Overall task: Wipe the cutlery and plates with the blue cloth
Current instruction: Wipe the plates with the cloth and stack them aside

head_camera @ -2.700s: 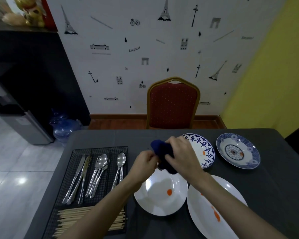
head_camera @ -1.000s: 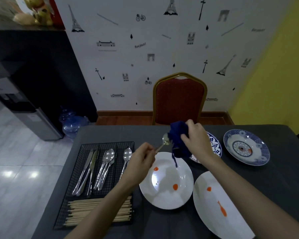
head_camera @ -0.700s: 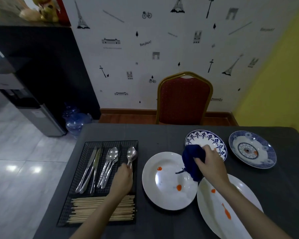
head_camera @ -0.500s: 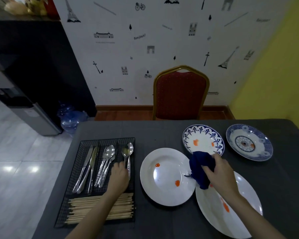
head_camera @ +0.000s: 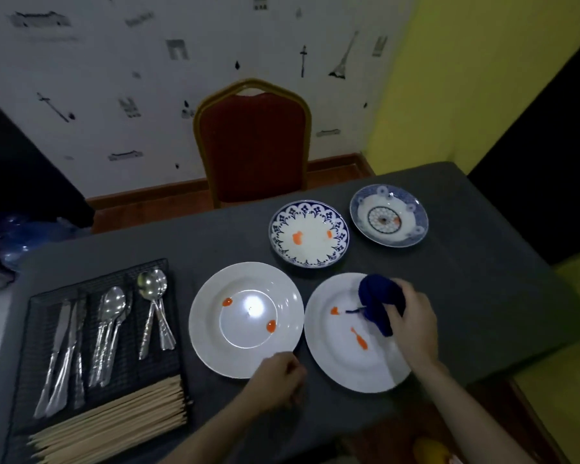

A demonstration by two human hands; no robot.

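My right hand [head_camera: 411, 318] grips the bunched blue cloth [head_camera: 377, 303] and holds it on the right white plate [head_camera: 342, 360], which has orange smears. My left hand [head_camera: 277, 381] hovers with loosely curled fingers, holding nothing, at the near rim of the left white plate [head_camera: 211, 343], also smeared orange. Behind them sit a blue-patterned plate [head_camera: 310, 251] with orange spots and a second blue plate [head_camera: 407, 232]. A black wire tray [head_camera: 128, 373] on the left holds knives [head_camera: 62, 349], spoons [head_camera: 151, 286] and wooden chopsticks [head_camera: 114, 426].
Everything rests on a dark grey table [head_camera: 466, 296] whose near edge runs just below my hands. A red chair [head_camera: 253, 145] stands at the far side. A blue water bottle [head_camera: 21, 232] lies on the floor at far left.
My left hand put the spoon back in the tray and moved right to the left plate's near rim. My right hand carried the cloth down onto the right white plate.
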